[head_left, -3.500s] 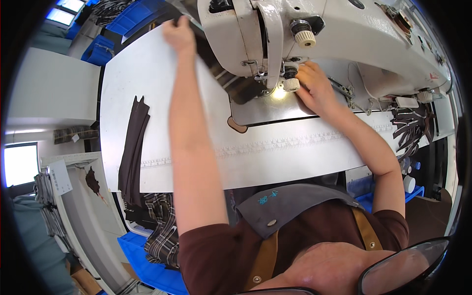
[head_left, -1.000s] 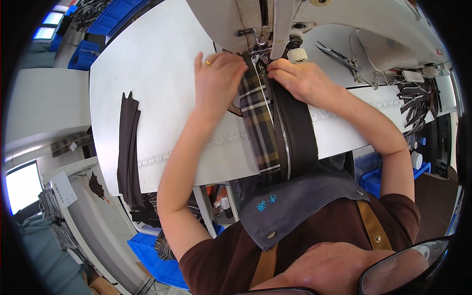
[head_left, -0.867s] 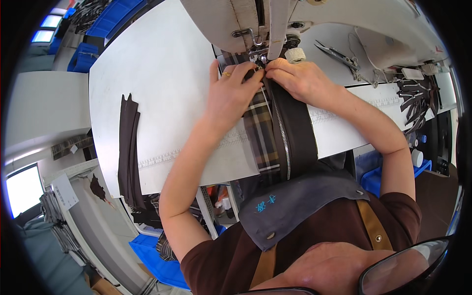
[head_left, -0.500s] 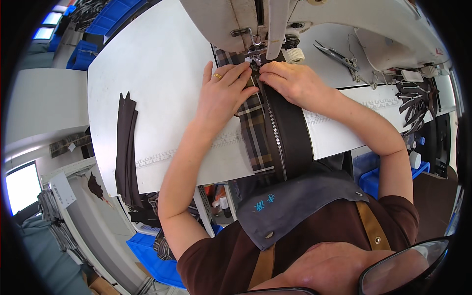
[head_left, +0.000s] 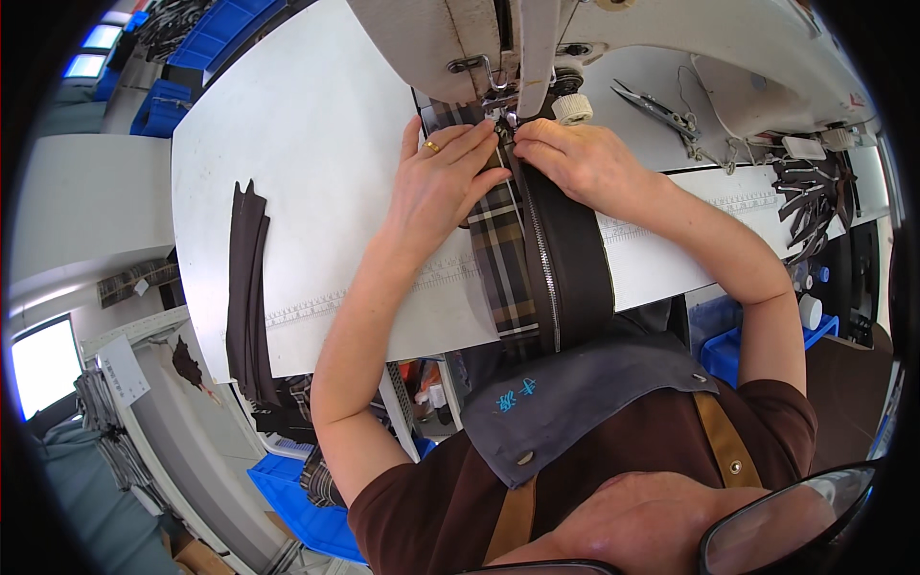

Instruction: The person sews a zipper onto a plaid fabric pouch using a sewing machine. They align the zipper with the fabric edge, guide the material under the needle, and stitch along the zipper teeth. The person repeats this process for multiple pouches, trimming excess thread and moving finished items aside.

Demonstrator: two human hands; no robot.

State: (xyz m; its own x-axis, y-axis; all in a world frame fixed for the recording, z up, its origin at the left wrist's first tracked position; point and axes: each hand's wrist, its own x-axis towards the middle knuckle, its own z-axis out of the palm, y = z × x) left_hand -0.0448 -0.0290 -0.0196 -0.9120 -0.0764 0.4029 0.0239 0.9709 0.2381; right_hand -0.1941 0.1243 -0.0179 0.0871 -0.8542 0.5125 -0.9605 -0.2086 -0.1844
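My left hand (head_left: 444, 182) lies flat on the brown plaid fabric (head_left: 505, 273), fingers stretched toward the presser foot and thumb apart. A gold ring is on one finger. My right hand (head_left: 586, 165) is closed, its thumb and fingertips pinching the edge of the dark brown fabric (head_left: 577, 259) beside the foot. Between plaid and dark fabric runs a metal zipper (head_left: 543, 254), its lower end hanging over the table's front edge. The white sewing machine's presser foot (head_left: 511, 121) stands just beyond my fingertips; the exact stitching point is partly hidden.
Dark fabric strips (head_left: 247, 278) hang over the left part of the white table (head_left: 316, 144). Thread snips (head_left: 656, 107) lie right of the machine head. Farther right is a bunch of dark strips with pale edges (head_left: 810, 201). A ruler strip (head_left: 436, 274) crosses the table.
Both hands have shifted slightly to the right, and the plaid fabric and zipper have swung a little right with them. My left hand stays flat; my right keeps its pinch.
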